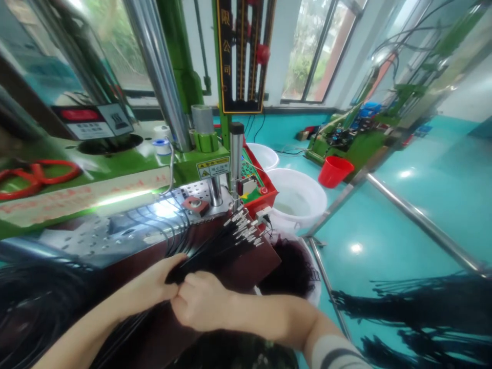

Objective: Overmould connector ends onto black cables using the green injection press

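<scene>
A bundle of thin black cables (215,252) lies across the dark brown table board (265,264), its pale connector tips fanned out at the far right end. My left hand (163,279) is wrapped round the bundle near the middle of the view. Right beside it, my right hand (200,300) is closed with its knuckles up, touching the left fingers; what it pinches is too small to make out. Several separate black cables (180,225) curve from the metal plate (134,225) of the green machine (184,166) toward my hands.
Coiled black cables (34,312) lie at the lower left. Beyond the board are a red control box (269,197), a white tub (298,195) and a tub of dark cables (315,277). A metal rail (423,220) and hanging black cables (430,302) stand at the right.
</scene>
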Demonstrator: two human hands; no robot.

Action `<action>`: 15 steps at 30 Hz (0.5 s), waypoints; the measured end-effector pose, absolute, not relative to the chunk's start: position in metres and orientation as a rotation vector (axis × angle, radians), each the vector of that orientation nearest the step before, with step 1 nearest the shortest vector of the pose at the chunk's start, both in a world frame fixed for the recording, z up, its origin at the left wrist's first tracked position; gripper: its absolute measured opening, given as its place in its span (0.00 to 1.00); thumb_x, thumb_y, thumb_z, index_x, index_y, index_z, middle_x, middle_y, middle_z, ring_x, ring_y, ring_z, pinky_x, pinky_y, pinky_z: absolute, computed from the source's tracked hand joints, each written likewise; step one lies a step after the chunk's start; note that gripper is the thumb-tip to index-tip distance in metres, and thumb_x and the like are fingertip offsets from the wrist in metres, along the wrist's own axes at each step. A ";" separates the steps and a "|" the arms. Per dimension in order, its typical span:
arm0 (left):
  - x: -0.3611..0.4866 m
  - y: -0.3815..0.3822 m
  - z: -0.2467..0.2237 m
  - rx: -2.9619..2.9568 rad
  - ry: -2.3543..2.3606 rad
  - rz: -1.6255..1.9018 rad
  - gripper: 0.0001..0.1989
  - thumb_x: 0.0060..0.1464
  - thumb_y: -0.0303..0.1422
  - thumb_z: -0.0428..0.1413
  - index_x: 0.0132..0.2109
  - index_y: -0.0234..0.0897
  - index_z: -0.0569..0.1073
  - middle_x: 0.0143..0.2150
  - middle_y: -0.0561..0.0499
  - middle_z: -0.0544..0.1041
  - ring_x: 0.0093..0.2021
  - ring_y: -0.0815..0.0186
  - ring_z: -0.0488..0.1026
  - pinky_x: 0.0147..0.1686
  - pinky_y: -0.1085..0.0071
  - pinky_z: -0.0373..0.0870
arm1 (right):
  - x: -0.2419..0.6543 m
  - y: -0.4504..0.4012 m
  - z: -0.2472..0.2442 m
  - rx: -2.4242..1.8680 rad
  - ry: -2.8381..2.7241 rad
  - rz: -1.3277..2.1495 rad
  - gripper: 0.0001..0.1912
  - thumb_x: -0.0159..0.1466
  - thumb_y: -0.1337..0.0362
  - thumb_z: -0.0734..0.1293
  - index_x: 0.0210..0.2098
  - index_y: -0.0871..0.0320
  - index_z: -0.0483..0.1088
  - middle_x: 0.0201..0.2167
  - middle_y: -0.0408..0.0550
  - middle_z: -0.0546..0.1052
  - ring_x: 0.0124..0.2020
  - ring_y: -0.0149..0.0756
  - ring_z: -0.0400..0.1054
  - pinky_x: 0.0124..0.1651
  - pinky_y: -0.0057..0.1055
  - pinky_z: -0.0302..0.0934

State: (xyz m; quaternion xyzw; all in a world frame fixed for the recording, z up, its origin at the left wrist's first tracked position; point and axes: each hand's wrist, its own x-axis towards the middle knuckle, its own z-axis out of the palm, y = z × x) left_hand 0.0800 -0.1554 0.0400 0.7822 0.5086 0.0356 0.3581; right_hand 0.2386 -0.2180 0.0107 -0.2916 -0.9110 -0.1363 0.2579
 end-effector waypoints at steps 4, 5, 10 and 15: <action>0.077 -0.155 0.023 1.939 1.305 0.155 0.33 0.35 0.27 0.48 0.54 0.29 0.61 0.56 0.44 0.66 0.56 0.57 0.61 0.55 0.65 0.59 | 0.232 -0.224 -0.003 -0.761 -2.478 -0.307 0.09 0.57 0.71 0.56 0.23 0.61 0.64 0.19 0.44 0.63 0.24 0.32 0.59 0.24 0.29 0.52; 0.076 -0.155 0.020 1.918 1.299 0.169 0.33 0.35 0.27 0.48 0.54 0.29 0.61 0.56 0.44 0.66 0.56 0.58 0.61 0.55 0.65 0.59 | 0.229 -0.226 -0.006 -0.731 -2.478 -0.285 0.09 0.57 0.70 0.56 0.23 0.61 0.64 0.19 0.44 0.64 0.23 0.32 0.60 0.24 0.29 0.53; 0.076 -0.158 0.008 2.047 1.192 0.089 0.29 0.42 0.29 0.48 0.55 0.31 0.62 0.57 0.46 0.65 0.56 0.59 0.61 0.56 0.64 0.56 | 0.214 -0.236 -0.016 -0.686 -2.509 -0.292 0.09 0.56 0.71 0.56 0.24 0.61 0.66 0.20 0.45 0.66 0.23 0.32 0.62 0.29 0.31 0.58; 0.079 -0.175 -0.006 2.401 1.062 0.061 0.24 0.49 0.31 0.45 0.56 0.37 0.62 0.58 0.47 0.63 0.58 0.62 0.59 0.57 0.65 0.55 | 0.243 -0.258 0.003 -0.696 -2.535 -0.216 0.09 0.59 0.69 0.56 0.26 0.61 0.66 0.24 0.44 0.67 0.24 0.30 0.61 0.28 0.28 0.57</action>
